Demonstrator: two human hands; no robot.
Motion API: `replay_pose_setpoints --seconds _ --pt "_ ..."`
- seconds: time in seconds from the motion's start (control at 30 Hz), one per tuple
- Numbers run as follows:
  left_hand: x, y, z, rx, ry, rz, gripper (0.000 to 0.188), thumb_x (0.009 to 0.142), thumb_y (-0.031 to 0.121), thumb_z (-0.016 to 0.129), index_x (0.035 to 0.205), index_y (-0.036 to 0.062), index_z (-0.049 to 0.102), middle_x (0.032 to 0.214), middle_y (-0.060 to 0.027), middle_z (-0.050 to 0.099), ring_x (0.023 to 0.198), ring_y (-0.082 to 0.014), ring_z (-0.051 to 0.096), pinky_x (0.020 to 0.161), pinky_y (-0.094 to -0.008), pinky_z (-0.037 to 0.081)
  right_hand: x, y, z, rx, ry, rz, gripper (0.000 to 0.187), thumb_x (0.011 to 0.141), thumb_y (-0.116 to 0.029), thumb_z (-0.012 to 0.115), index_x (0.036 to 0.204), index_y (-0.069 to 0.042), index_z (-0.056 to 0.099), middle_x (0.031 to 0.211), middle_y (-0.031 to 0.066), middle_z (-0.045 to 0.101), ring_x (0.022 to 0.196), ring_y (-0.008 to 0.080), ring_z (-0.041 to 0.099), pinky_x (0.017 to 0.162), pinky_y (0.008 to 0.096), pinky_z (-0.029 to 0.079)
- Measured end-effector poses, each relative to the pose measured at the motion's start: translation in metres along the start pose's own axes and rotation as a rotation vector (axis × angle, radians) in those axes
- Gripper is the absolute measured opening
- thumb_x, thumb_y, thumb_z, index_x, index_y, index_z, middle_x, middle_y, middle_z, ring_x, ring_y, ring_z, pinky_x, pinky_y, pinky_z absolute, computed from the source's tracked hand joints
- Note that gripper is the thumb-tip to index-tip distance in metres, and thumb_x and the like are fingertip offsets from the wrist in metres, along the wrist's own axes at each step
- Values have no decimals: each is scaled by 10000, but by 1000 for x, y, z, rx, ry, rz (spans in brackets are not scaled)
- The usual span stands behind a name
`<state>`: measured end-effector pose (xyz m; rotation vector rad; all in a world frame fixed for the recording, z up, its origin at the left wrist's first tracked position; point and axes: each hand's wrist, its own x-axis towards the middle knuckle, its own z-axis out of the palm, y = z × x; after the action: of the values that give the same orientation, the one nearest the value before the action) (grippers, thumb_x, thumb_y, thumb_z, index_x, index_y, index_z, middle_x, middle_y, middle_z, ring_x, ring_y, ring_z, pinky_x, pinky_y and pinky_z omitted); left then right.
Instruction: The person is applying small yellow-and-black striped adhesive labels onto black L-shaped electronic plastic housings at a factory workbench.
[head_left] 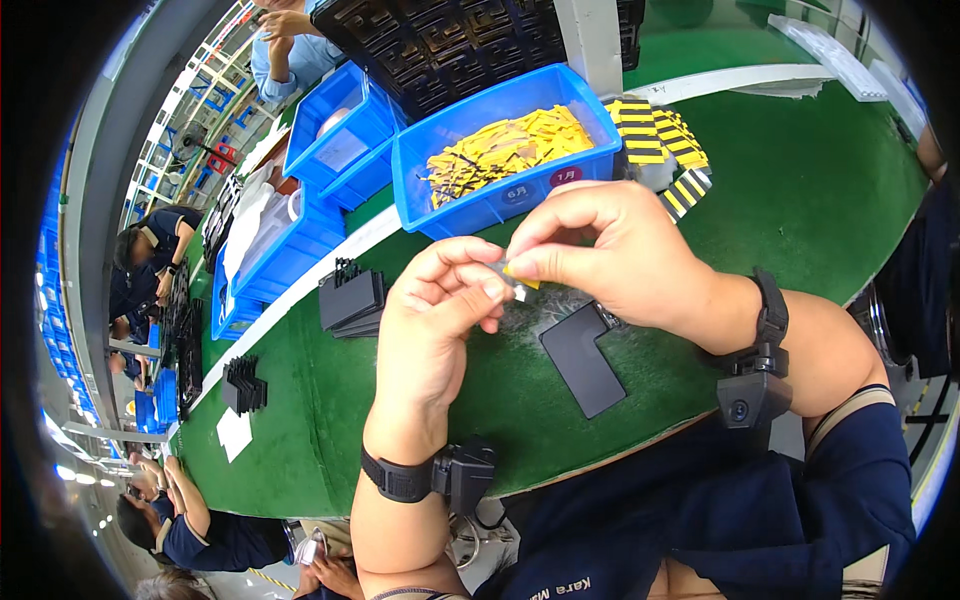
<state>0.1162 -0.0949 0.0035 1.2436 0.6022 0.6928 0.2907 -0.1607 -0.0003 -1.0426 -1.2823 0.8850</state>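
My left hand (430,310) and my right hand (625,250) meet above the green table. Between their fingertips is a small yellow piece (526,277) with a clear, shiny edge. My right thumb and forefinger pinch it from the right, and my left thumb and fingers close on its left side. Fingers partly cover the piece, so its full shape is hidden. Just below my right hand, a flat black L-shaped plate (588,365) lies on the table. Beyond both hands stands a blue bin (410,185) with many yellow pieces (510,150) heaped inside.
Black plates (352,303) are stacked left of my left hand, with smaller black parts (245,385) and white paper (234,432) farther left. Yellow-and-black striped strips (655,135) lie right of the bin. More blue bins (290,240) stand back left; co-workers (225,525) sit along the table.
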Motion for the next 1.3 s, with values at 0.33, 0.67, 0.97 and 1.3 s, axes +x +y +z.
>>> replay_pose_setpoints --seconds 0.33,0.67,0.97,1.3 --pt "1 -9 -6 1443 153 297 336 681 98 705 989 16 603 896 -135 593 725 -233 568 693 -330 476 8 1 -10 -103 116 -94 110 782 -59 650 869 2 677 769 67 667 719 103 612 685 246 497" --pt "-31 -11 56 1464 -194 424 689 616 237 789 1171 -40 489 902 -161 566 853 -323 558 767 -382 463 4 -8 -10 -145 79 -54 164 747 -65 667 894 8 674 755 99 676 682 139 643 647 258 511" --pt "-15 -8 29 249 86 102 102 883 21 553 980 -3 532 823 -19 626 746 -34 540 671 -180 436 2 -15 -11 -251 78 -129 108 769 -75 630 831 -10 692 798 100 688 766 161 660 702 270 509" --pt "-13 -12 25 394 116 196 197 872 41 577 1053 -28 540 851 -57 680 782 -45 584 691 -192 448 -1 -12 -6 -365 77 -79 59 735 -55 669 778 -21 691 734 66 652 727 150 603 676 275 471"
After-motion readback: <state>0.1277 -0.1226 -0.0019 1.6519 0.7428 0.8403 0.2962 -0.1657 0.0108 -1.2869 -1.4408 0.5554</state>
